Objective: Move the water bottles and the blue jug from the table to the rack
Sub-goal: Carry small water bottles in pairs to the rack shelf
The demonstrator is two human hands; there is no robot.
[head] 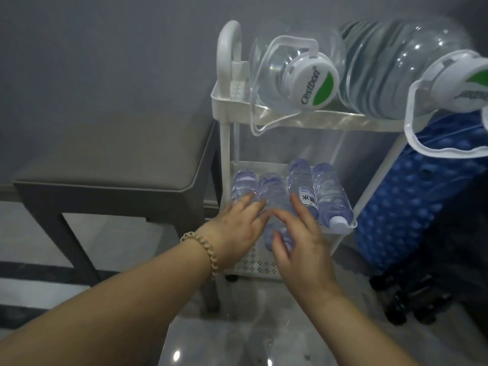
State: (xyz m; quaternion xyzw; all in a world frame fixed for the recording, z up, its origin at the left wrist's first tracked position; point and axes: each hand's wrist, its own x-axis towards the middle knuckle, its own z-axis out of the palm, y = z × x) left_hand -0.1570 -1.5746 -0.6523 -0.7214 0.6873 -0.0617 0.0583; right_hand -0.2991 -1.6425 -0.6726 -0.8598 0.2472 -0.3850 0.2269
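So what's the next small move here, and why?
Probably slide the second bottle further back onto the middle shelf: its near end seems to stick out over the front rim, the other bottles lie inside, and the left hand and right hand rest on it.

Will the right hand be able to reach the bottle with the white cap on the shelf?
Probably yes. The capped bottle lies at the right edge of the shelf, cap toward the person, with nothing on top of it. The right hand touches the neighbouring bottles, right beside it.
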